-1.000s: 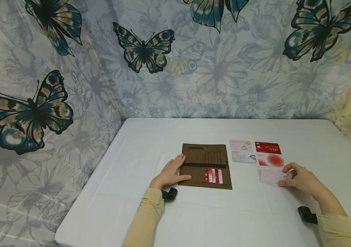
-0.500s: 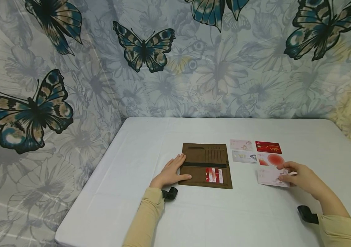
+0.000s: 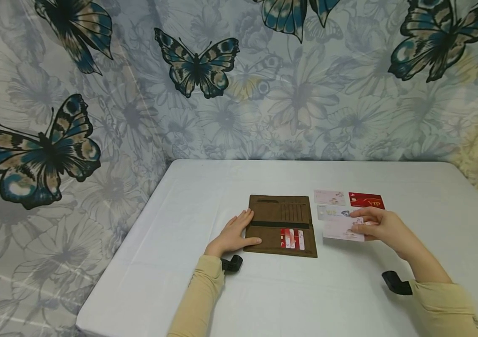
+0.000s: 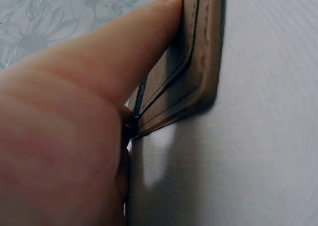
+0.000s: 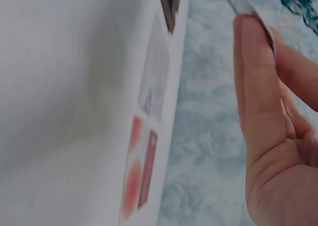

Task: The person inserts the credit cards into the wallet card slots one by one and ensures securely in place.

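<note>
An open brown wallet point(image 3: 264, 245) lies flat on the white table, with several red and white cards point(image 3: 292, 238) tucked in its lower slots. My left hand point(image 3: 229, 236) rests on its left edge, fingers spread and thumb over the lower flap; the left wrist view shows that thumb point(image 4: 144, 32) on the stitched leather. To the right of the wallet, my right hand point(image 3: 380, 229) pinches a pale pink card point(image 3: 340, 229) between thumb and fingers. In the right wrist view the card point(image 5: 240, 0) appears edge-on, raised above the table.
Beyond the right hand lie a pink card point(image 3: 329, 197), a red VIP card point(image 3: 366, 200) and a silver card point(image 3: 327, 213). A white card with red circles point(image 5: 131, 188) shows in the right wrist view, hidden by the hand in the head view. Butterfly-patterned fabric point(image 3: 306, 103) hangs behind the table point(image 3: 222, 182).
My right hand has lifted the pink card and carried it left, towards the wallet, now overlapping the silver card in view. The left hand has stayed on the wallet.
</note>
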{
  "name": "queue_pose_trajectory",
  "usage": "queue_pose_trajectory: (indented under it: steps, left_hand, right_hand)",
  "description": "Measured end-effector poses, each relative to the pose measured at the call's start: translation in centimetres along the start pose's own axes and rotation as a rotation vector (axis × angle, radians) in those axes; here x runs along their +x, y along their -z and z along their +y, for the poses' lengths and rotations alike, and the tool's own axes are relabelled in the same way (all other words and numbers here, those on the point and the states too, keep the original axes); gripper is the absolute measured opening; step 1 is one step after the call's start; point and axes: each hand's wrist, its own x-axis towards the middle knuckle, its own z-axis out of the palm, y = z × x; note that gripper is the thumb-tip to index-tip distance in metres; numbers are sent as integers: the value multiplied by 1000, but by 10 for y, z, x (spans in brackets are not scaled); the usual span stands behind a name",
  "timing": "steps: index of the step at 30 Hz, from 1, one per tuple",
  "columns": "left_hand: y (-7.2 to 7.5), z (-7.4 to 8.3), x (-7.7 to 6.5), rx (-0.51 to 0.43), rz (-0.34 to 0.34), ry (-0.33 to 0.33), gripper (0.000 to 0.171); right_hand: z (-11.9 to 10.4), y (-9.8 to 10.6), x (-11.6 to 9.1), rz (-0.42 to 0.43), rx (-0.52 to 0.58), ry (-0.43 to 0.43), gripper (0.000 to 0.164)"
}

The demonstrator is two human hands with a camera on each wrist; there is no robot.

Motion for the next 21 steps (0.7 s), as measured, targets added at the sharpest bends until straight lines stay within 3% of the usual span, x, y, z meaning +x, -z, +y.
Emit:
queue_pose_trajectory:
  steps: [8,21]
  left_hand:
    - [1,1,-2,-14,2,4,89]
    - [1,2,-2,-20,2,7,90]
  right_hand:
    - [-11,-34,27,78,129,-19,53]
    - [-22,-71,72,193,201,-74,41]
